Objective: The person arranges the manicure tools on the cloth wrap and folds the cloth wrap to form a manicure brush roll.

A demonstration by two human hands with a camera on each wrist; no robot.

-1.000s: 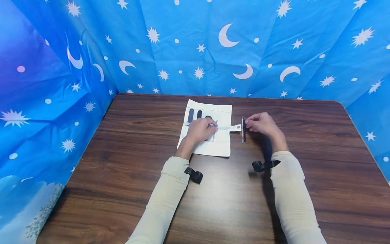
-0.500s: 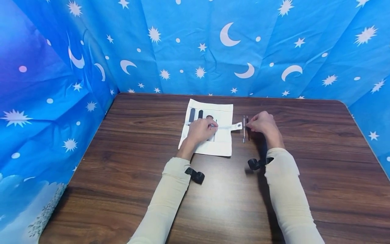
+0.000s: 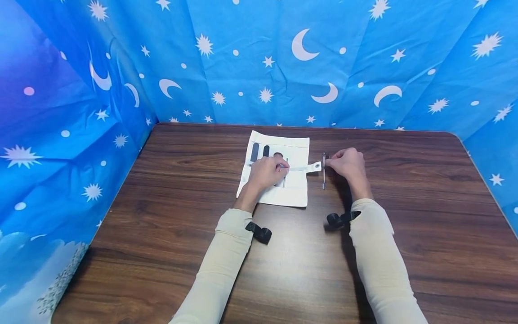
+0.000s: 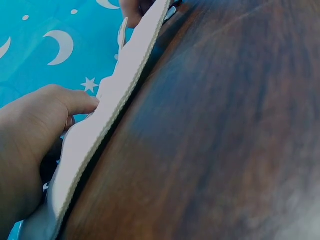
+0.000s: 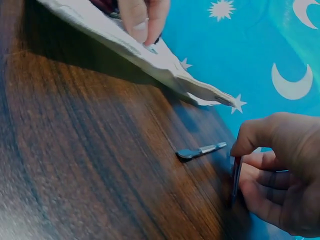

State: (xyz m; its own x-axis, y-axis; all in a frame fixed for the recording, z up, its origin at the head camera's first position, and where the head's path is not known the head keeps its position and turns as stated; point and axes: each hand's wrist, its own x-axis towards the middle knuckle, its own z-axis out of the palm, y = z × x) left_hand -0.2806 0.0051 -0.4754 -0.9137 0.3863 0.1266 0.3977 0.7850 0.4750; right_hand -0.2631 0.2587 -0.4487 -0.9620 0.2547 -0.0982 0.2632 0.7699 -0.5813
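A white fabric tool case (image 3: 297,193) lies unfolded on the table, with slim tools in its pockets. Over its middle is my left hand (image 3: 265,172), thumb and forefinger pinching at the pocket edge; the exact grip is partly hidden. To the right of the case's snap strap (image 3: 314,167), a thin metal cuticle pusher (image 3: 323,175) lies on the wood, its spoon-shaped end nearest me. Just beyond it, my right hand (image 5: 280,170) pinches a slim dark tool (image 5: 236,175) between thumb and fingers, held on edge close to the tabletop; its kind is unclear.
Two dark flat strips (image 3: 255,153) stick up from the case's left pockets. Bare brown tabletop (image 3: 283,265) surrounds the case. A blue cloth with moons and stars (image 3: 259,58) hangs behind the table and along its sides.
My right hand has shifted slightly left beside the cuticle pusher, still holding the dark tool. That tool now sits closer to the pusher than half a second ago. My left hand stays on the case.
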